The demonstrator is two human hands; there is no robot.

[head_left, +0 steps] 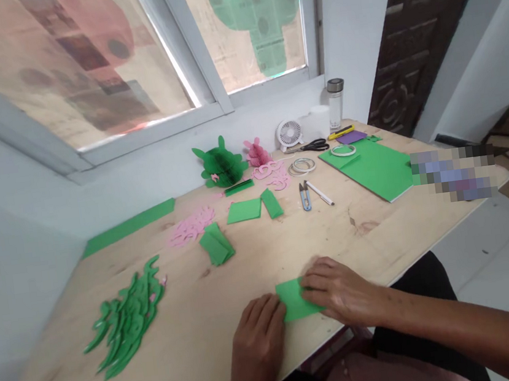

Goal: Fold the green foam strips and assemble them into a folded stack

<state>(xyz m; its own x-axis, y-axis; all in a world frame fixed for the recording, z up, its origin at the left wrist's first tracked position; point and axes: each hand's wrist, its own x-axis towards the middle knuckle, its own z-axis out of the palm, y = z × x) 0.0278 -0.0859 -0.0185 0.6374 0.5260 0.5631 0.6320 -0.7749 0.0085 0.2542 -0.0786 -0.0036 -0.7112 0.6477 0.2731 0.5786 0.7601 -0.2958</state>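
A small rectangle of green paper [295, 302] lies near the front edge of the table between my hands. My left hand [259, 331] grips its left edge, the fingers bent and close together. On the right side, my right hand [336, 288] holds the sheet with its fingers curled over the surface. Both thumbs are mostly hidden. Beyond them lie a stack of green paper pieces [216, 244], a green rectangle [244, 211] and a narrower green piece [271, 203].
Left lies a heap of green cut-outs [128, 317]; pink cut-outs [192, 225] lie farther back. Thread snips [305, 196], a white pen [320, 193], tape rolls [303, 165] and green sheets [368, 170] are right. A small fan [289, 133] and glass bottle [335, 104] stand behind.
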